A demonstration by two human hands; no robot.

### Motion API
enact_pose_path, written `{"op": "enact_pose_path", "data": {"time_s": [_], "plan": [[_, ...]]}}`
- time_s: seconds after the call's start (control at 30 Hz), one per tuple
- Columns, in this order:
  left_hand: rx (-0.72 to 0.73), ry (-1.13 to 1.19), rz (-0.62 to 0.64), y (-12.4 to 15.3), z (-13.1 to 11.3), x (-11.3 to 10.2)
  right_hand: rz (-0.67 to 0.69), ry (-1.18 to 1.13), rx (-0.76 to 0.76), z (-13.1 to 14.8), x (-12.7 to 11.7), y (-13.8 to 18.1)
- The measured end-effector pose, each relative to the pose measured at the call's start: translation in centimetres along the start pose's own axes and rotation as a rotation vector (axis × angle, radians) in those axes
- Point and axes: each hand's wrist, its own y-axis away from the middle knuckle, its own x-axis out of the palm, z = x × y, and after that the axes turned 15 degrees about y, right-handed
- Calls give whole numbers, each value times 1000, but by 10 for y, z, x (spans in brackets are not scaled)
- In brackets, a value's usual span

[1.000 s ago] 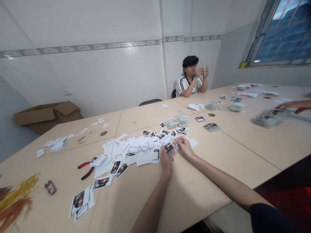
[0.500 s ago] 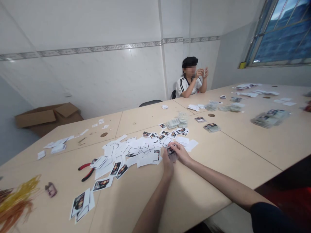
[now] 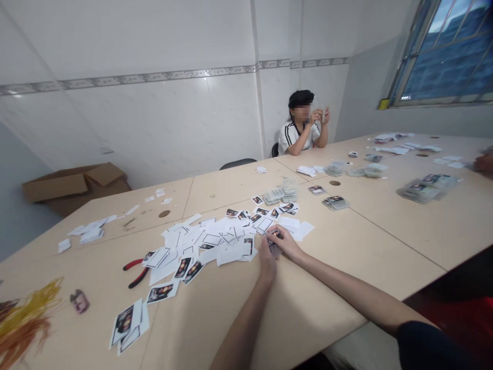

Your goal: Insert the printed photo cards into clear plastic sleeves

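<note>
White paper offcuts (image 3: 208, 241) lay heaped on the worktop (image 3: 331, 257), sleeved card stacks (image 3: 289, 189) done beyond, left hand (image 3: 267, 259) and right hand (image 3: 287, 244) pressed together, grip pinching a small printed card (image 3: 275, 245) at the heap's edge.

This is a plain workroom for handwork, with white tiled walls (image 3: 154, 123), long pale benches (image 3: 346, 246) pushed together and strewn with printed cards (image 3: 183, 267) and paper offcuts (image 3: 231, 252), red-handled pliers (image 3: 135, 272), an opened cardboard box (image 3: 73, 187) and a metal-framed window (image 3: 442, 56).
</note>
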Motion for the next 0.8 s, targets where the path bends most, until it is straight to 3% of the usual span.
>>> {"op": "enact_pose_path", "data": {"time_s": [0.23, 0.8], "plan": [[-1, 10, -5, 0, -1, 2, -79, 23, 9, -3, 0, -1], [-8, 73, -111, -6, 3, -3, 37, -65, 21, -8, 2, -5]]}}
